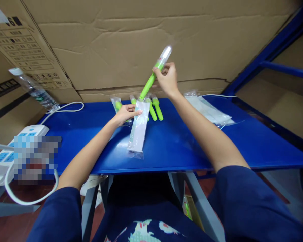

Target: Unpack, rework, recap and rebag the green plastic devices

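My right hand (168,78) grips a bright green stick-like tool (148,86) with a clear cap at its upper end, held tilted above the table. Its lower end meets the mouth of a clear plastic bag (139,131) with a white card in it. My left hand (127,114) pinches that bag near its top, thumb over the front. Behind the bag lie several more capped green tools (158,109). Beside my left hand is another bagged green tool (118,104), partly covered by the fingers.
To the right on the blue table (181,144) lies a stack of flat clear bags (208,109). A plastic bottle (35,89) leans at the back left, near a white power strip (27,132) with its cable. Cardboard (131,43) walls the back; a blue frame (267,50) stands right.
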Available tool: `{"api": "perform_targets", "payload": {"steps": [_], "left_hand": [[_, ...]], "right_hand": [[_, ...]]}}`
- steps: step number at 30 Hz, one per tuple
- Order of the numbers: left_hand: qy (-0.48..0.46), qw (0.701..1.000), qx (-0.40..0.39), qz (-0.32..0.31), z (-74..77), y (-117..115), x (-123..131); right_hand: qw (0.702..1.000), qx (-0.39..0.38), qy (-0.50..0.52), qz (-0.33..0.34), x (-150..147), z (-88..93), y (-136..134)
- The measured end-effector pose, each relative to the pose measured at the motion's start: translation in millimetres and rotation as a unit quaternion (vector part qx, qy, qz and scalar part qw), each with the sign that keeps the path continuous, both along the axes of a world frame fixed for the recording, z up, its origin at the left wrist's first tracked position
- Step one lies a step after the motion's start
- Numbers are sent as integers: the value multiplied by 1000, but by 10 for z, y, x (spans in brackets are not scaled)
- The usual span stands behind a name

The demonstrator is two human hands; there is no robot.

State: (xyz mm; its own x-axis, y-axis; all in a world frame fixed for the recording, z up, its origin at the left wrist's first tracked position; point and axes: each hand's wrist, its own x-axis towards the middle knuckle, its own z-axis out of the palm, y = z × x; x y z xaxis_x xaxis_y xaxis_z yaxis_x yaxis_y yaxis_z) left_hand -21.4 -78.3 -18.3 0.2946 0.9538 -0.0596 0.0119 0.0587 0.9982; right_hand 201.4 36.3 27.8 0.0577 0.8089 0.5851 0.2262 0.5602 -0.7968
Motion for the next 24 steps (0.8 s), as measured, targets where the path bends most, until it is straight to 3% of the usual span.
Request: {"api": "perform_targets", "payload": {"steps": [10, 17, 20, 24], "left_hand": [[-99, 992, -72, 19, -5, -33, 93], [-50, 997, -38, -33, -61, -74, 77], [-80, 996, -39, -23, -54, -71, 70], [-109, 993, -31, -28, -24, -71, 54]], "right_hand": [[978, -146, 58, 135, -254, -110, -462], [970, -218, 33, 103, -240, -14, -512], [966, -221, -17, 134, -169, 30, -524], [930, -257, -147, 217, -81, 95, -656]]}}
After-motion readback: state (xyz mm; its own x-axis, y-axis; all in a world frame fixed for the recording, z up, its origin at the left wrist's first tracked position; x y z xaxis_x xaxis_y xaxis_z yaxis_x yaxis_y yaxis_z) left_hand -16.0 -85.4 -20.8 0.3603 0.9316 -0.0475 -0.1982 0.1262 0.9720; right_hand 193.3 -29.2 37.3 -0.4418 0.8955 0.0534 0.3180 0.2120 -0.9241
